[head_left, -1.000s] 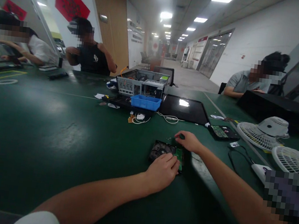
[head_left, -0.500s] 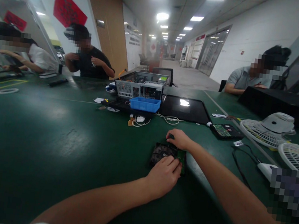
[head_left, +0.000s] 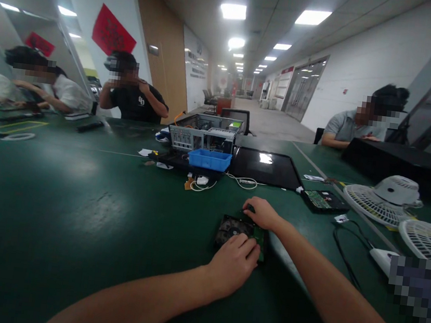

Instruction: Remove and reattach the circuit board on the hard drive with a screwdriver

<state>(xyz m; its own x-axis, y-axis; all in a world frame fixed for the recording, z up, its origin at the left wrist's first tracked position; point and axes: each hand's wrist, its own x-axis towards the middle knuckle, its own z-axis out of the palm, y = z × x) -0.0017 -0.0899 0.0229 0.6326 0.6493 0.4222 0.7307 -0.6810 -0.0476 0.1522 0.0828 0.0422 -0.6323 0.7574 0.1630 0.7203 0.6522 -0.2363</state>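
A hard drive (head_left: 226,230) lies on the green table in front of me, its dark metal side and a strip of green circuit board facing up. My left hand (head_left: 235,260) bends over its near right part, fingers curled down onto it and hiding some of the board. Just past the drive's far edge is my right hand (head_left: 263,213), its fingers closed around a small dark object (head_left: 249,207) whose kind I cannot make out.
Farther back stand an opened computer case (head_left: 203,131) and a blue tray (head_left: 210,160). Right of them lie a black glossy panel (head_left: 267,169) and another drive with a green board (head_left: 323,200). White fans (head_left: 382,197) are at the right. Co-workers sit across the table.
The view has tipped upward, so the table things sit lower in the picture. Both my hands stay at the drive, with little movement. The co-worker in black has raised both hands towards the head.
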